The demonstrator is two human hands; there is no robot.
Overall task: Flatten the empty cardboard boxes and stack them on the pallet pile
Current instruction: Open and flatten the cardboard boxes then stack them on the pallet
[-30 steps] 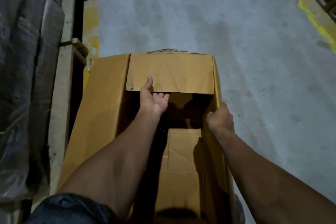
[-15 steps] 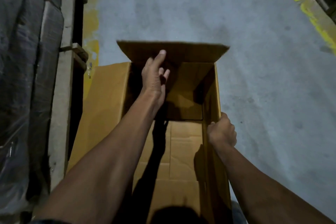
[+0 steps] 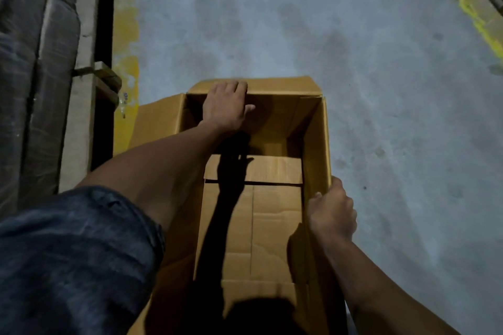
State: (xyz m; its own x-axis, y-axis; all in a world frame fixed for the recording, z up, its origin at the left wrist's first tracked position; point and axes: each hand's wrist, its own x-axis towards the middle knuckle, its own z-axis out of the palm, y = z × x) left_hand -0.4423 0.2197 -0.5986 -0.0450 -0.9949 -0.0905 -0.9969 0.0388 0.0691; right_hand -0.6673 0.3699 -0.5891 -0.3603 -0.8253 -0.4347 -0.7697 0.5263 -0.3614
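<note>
Matt cardboard box (image 3: 275,228), rough concrete floor (image 3: 299,22)

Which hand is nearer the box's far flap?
Left. The left hand presses on the far flap; the right hand grips the box's right wall, nearer the person.

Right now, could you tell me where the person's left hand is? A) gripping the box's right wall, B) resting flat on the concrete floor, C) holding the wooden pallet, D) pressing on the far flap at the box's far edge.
D: the left hand lies over the far flap of the cardboard box, while the right hand grips the right wall.
</note>
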